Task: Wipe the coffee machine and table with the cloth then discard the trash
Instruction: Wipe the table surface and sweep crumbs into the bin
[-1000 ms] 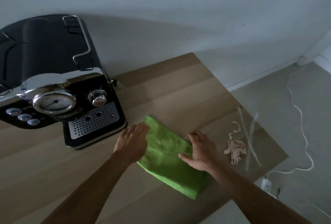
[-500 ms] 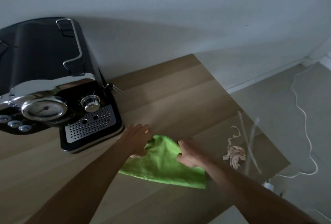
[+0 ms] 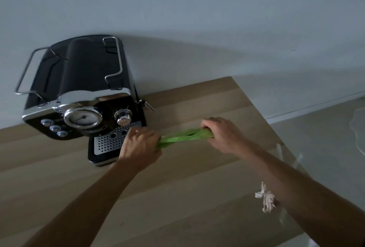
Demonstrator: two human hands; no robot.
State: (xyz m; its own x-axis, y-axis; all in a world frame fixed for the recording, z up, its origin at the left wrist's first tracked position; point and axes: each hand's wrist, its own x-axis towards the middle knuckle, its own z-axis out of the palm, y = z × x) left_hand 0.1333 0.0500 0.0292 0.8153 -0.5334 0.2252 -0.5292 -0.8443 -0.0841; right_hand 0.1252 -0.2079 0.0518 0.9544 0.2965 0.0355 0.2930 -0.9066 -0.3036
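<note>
No brand name, label or writing can be read anywhere; a small plate under the dial on the coffee machine [image 3: 79,96] is too blurred to make out.

The cloth [image 3: 184,137] is bright green and bunched into a twisted, rope-like strand, stretched between the two hands above the table [image 3: 177,197]. It runs roughly from 9 o'clock to 3 o'clock across the middle of the view. The left hand [image 3: 140,148] is closed in a fist around the cloth's 9 o'clock end, fingers curled together. The right hand [image 3: 223,134] grips the 3 o'clock end the same way, fingers wrapped over the fabric, knuckles up. Whether the cloth touches the tabletop cannot be told.

The coffee machine stands at about 10 o'clock, against the wall [image 3: 197,9]. It is black with chrome trim, a round gauge [image 3: 83,118] on the front, three small round buttons [image 3: 54,127] toward 9 o'clock of the gauge, a chrome knob [image 3: 123,117] toward 3 o'clock of it, and a perforated metal drip tray [image 3: 110,141] just beside the left hand.

The table is pale wood with broad grain bands. At about 4 o'clock a crumpled scrap of pale paper trash [image 3: 266,197] lies near the table's edge, partly hidden by the right forearm, with clear plastic strips [image 3: 280,149] close by.
</note>
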